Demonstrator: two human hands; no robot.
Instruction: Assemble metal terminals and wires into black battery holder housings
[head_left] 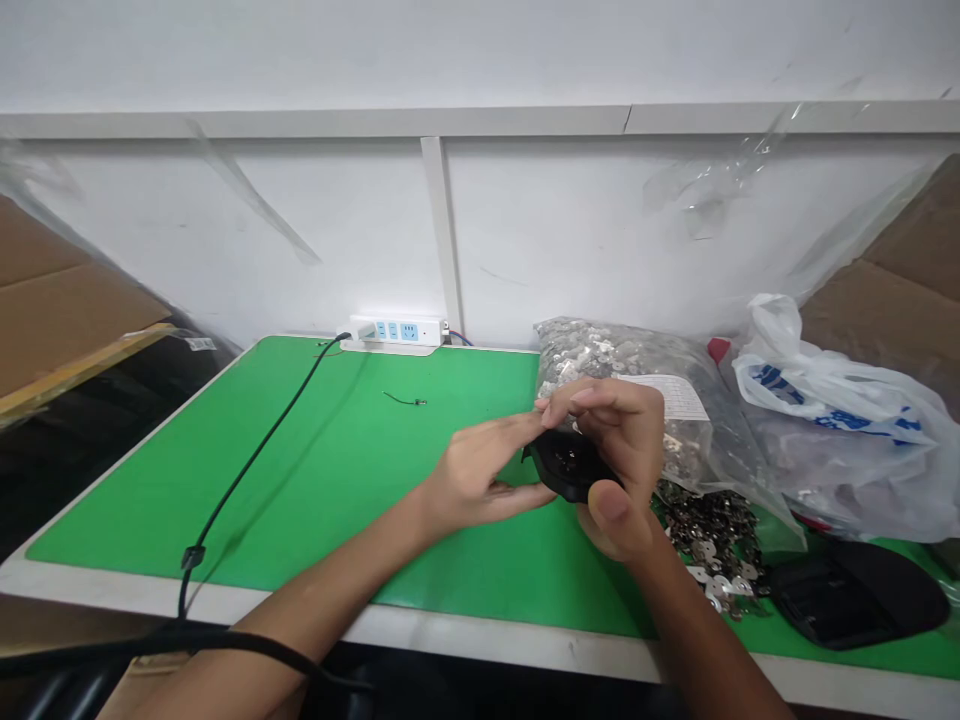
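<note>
A small black rounded plastic housing (568, 466) is held between both hands above the right half of the green mat. My left hand (484, 470) pinches its left side, thumb below and fingers along the top. My right hand (628, 440) wraps round its right side, with the thumb on the near edge and the fingers curled over the far edge. Some small shiny details show inside the housing, too small to tell. Just right of my right hand lies a heap of small metal plates (716, 550).
A clear bag of metal pieces (600, 350) and a white plastic bag (840, 420) stand at the right. A larger black plastic shell (862, 595) lies near the front edge. On the green mat (300, 480) are a short wire (405, 400) and a black cable (259, 455) from a power strip (397, 332).
</note>
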